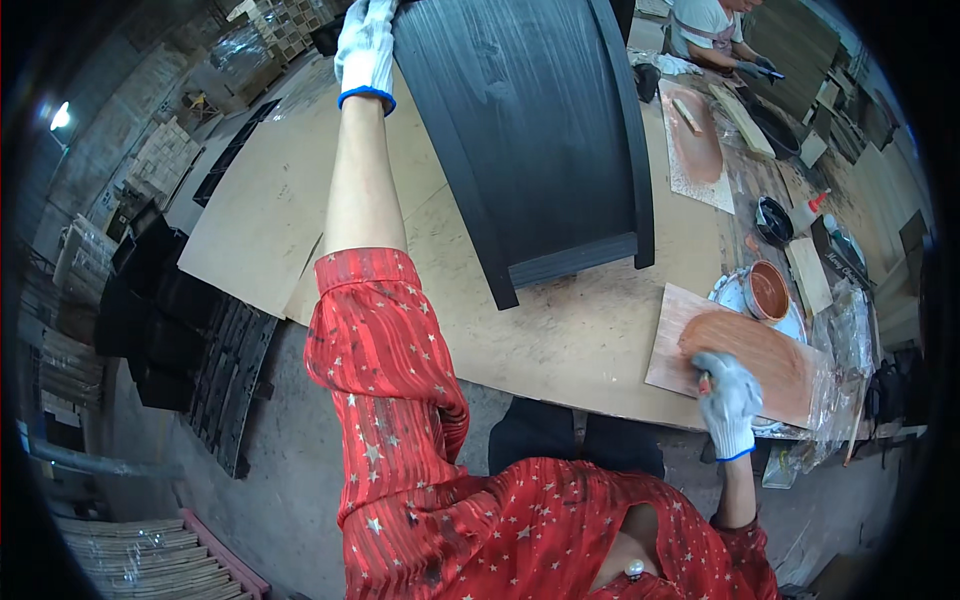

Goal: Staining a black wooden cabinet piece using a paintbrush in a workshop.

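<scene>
My gloved left hand (367, 48) grips the upper left edge of a dark-painted wooden piece (515, 135) with raised side rims and a cross strip at its near end. Its fingertips are partly cut off by the top edge. My gloved right hand (727, 395) is closed round a small tool with a reddish handle (705, 382), over a thin board (755, 350) smeared with reddish-brown paint. The tool's tip is hidden. Just beyond that board sits a tub of brown paint (767, 290). The dark piece rests over a cardboard-coloured worktable (250, 230).
A co-worker (705, 35) holds something at upper right. Along the right lie a dark bowl (775, 221), a red-capped bottle (806, 212), boards and plastic wrap (845, 340). Dark stacked pieces (150, 300) and slatted frames (230, 390) stand left of the table.
</scene>
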A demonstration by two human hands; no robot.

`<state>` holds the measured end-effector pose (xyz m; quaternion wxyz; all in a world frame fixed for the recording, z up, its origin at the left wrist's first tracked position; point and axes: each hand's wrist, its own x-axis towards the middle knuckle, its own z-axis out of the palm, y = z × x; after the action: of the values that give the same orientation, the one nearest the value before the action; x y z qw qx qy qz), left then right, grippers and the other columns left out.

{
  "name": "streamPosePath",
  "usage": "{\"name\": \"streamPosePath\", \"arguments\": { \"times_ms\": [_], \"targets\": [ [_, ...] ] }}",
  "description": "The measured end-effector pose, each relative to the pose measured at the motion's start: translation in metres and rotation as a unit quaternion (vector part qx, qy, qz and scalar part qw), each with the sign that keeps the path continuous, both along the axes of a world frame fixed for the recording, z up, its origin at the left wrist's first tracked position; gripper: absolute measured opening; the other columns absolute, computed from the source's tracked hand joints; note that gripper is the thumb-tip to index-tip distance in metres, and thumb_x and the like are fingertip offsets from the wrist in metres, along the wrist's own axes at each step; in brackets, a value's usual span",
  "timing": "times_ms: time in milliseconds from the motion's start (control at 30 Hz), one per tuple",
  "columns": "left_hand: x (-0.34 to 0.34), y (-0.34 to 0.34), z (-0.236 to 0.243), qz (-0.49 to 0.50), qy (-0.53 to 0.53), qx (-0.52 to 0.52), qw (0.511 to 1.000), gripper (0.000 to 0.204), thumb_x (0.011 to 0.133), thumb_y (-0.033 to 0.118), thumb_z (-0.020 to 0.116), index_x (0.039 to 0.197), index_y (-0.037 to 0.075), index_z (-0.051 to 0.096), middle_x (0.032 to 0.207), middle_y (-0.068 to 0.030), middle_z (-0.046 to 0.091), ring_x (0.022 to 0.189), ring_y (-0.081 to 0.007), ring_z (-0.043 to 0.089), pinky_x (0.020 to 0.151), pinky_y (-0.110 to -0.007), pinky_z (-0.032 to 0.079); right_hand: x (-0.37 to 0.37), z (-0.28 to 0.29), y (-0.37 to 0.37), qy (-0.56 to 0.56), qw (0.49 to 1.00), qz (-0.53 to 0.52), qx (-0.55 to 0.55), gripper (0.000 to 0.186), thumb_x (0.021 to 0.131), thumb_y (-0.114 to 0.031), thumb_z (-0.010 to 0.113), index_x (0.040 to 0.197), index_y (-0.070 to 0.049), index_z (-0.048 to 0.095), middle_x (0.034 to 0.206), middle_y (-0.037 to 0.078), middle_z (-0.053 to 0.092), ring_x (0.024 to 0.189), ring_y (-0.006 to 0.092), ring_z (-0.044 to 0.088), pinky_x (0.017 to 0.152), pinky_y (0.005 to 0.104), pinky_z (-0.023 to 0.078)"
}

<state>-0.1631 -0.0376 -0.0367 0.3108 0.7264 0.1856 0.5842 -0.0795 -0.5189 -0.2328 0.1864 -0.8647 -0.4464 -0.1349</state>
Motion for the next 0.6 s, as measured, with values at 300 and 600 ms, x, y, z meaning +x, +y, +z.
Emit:
{"name": "streamPosePath", "arguments": {
  "times_ms": [300, 600],
  "targets": [
    [-0.007, -0.026, 0.003, 0.025, 0.009, -0.009, 1.0, 0.045, 0.09, 0.041, 0.05, 0.117, 0.005, 0.055, 0.116, -0.0095, 0.059, 0.11, -0.0186, 0.052, 0.095, -0.029, 0.036, 0.02, 0.117, 0.117, 0.509, 0.77, 0.317, 0.219, 0.043, 0.072, -0.009, 0.073, 0.11, 0.003, 0.055, 0.105, 0.015, 0.061, 0.089, 0.0186, 0.062, 0.078, 0.0309, 0.053],
    [-0.017, -0.044, 0.005, 0.065, 0.039, -0.001, 0.997, 0.052, 0.089, 0.048, 0.048, 0.12, 0.006, 0.052, 0.116, -0.0139, 0.058, 0.112, -0.0249, 0.052, 0.096, -0.032, 0.036, -0.021, 0.116, 0.187, 0.421, 0.817, 0.386, -0.08, 0.029, 0.077, -0.018, 0.069, 0.103, -0.007, 0.064, 0.095, 0.007, 0.067, 0.087, 0.0155, 0.063, 0.078, 0.0256, 0.048]
  ]
}}
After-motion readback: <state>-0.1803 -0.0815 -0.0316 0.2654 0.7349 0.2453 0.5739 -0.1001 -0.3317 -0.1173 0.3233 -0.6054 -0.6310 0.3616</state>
